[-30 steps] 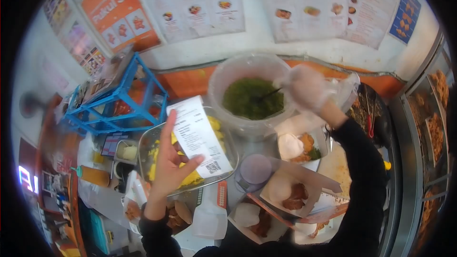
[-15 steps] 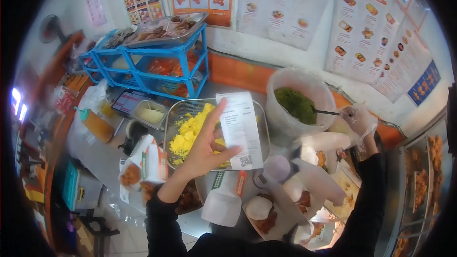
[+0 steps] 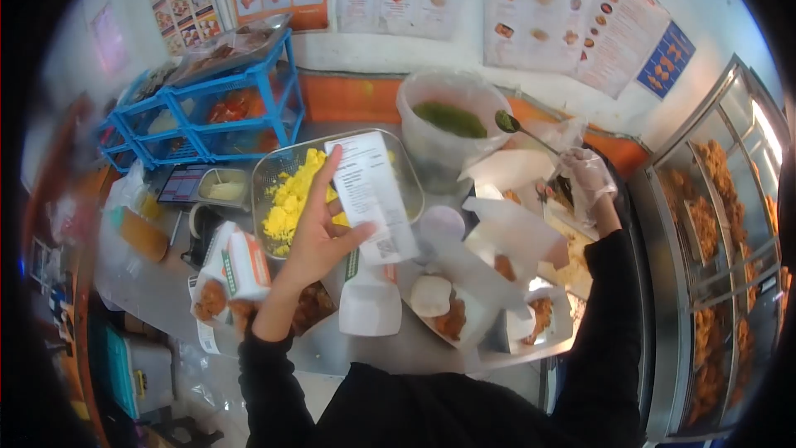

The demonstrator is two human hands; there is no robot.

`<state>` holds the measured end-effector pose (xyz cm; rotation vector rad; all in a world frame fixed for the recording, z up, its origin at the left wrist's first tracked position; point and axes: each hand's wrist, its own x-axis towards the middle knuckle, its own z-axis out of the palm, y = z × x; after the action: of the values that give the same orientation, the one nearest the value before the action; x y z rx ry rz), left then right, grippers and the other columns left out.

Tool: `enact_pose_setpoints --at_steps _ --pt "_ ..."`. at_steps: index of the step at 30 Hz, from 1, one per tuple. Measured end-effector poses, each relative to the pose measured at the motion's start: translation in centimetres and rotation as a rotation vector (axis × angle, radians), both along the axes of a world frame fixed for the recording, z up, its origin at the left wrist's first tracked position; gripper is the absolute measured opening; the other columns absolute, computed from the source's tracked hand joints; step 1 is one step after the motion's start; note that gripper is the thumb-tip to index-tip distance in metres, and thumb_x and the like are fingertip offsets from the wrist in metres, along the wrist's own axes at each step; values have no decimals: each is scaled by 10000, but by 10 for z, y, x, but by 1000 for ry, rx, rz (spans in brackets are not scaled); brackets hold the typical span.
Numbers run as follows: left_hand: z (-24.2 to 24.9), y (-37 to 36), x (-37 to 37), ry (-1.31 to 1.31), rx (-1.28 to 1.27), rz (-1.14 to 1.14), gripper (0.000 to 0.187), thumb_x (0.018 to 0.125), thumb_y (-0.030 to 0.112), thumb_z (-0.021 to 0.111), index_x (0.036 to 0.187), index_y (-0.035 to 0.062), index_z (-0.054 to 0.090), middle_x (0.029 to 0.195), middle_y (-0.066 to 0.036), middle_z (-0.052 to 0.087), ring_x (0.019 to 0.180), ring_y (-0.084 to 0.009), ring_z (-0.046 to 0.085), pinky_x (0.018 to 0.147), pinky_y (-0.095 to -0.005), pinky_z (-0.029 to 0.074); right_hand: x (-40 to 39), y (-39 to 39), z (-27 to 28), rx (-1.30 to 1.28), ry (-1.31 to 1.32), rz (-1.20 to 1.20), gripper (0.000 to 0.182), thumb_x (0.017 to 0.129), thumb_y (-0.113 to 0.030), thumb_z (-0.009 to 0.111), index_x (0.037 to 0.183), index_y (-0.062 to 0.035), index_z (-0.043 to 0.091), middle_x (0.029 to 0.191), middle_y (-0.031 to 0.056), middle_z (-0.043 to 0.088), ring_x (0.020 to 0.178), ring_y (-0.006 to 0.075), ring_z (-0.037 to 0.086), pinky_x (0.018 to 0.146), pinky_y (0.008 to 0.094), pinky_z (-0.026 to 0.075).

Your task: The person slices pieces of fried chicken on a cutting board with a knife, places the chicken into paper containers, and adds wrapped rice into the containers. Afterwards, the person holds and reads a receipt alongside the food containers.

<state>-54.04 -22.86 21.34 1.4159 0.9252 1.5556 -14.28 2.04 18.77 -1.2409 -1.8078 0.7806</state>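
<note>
My bare left hand [image 3: 319,236] pinches a printed paper receipt [image 3: 371,197] between thumb and fingers, above a metal basket [image 3: 406,168] of yellow scrambled pieces [image 3: 290,199]. My right hand [image 3: 587,181], in a clear plastic glove, grips the handle of a dark spoon [image 3: 507,122] whose bowl carries green sauce. That spoon is raised beside a white translucent bucket [image 3: 423,137] of green sauce [image 3: 450,119]. Below stand open paper boxes, one with rice [image 3: 431,296] and fried chicken [image 3: 452,319].
A blue rack [image 3: 195,120] with trays stands at the back left. Nearby are an orange sauce bottle [image 3: 139,234], a tablet [image 3: 181,185] and a small metal tub [image 3: 222,189]. An upright white box [image 3: 369,307] sits in front. A glass cabinet [image 3: 663,315] of fried chicken borders the right.
The spoon has come up out of the bucket with green sauce on it, in my right hand. My left hand still has the receipt. The view has shifted to the right.
</note>
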Motion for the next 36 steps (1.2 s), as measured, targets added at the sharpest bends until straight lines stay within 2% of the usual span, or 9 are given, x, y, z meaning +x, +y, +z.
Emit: enact_pose_setpoints --at_steps 4,8,14,17,24,30,32,34,36 --pt "-2 -21 -3 19 -29 61 834 695 -133 547 1348 114 89 1303 -131 281 1106 -213 426 744 -269 502 19 -95 50 -176 -118 -13 231 773 -191 584 892 7 598 777 22 585 735 93 510 651 226 413" --pt "-15 -25 -6 -3 -70 108 829 684 -130 549 1347 113 114 1300 -138 287 1091 -217 440 744 -278 504 70 -124 17 -267 -414 -17 189 756 -204 615 842 -36 624 738 51 586 668 110 525 630 257 430" --pt "-29 -15 11 -22 -152 194 823 652 -103 568 1339 67 148 1273 -138 316 1069 -209 452 841 -302 439 75 -168 -7 24 -598 -120 105 706 -135 627 796 -81 636 707 76 562 626 224 525 592 313 412" --pt "-34 -3 22 54 -147 239 817 655 -106 561 1338 59 143 1275 -144 313 1059 -213 461 838 -308 442 97 -161 -38 377 -1169 50 249 661 -98 598 903 -157 612 680 49 478 766 259 456 663 358 375" --pt "-25 19 52 73 -187 235 818 660 -115 554 1339 59 133 1286 -147 293 1055 -220 466 836 -309 444 106 -149 -43 459 -988 49 220 678 -86 595 887 -154 615 677 56 492 703 254 474 651 361 391" --pt "-25 22 52 48 -169 326 828 659 -113 561 1341 65 126 1292 -151 282 1075 -225 448 850 -320 432 94 -99 12 -183 -290 -110 108 694 -93 639 765 -17 611 726 93 559 697 184 534 625 298 417" --pt "-26 22 48 39 -143 368 831 659 -112 564 1342 66 125 1292 -152 281 1083 -227 441 858 -325 426 77 -68 31 -191 -212 -67 145 714 -105 640 787 14 602 750 82 580 729 136 537 640 268 419" --pt "-29 20 46 23 -208 396 837 657 -109 567 1342 66 119 1293 -154 279 1095 -233 431 873 -331 414 46 -36 47 -344 278 12 166 733 -127 632 816 14 603 787 67 590 735 108 521 647 240 414" --pt "-31 22 47 19 -197 430 839 657 -104 568 1342 63 116 1291 -158 282 1098 -237 428 874 -329 413 25 18 44 -140 127 73 174 768 -162 608 821 3 604 785 41 589 758 85 511 656 228 414"
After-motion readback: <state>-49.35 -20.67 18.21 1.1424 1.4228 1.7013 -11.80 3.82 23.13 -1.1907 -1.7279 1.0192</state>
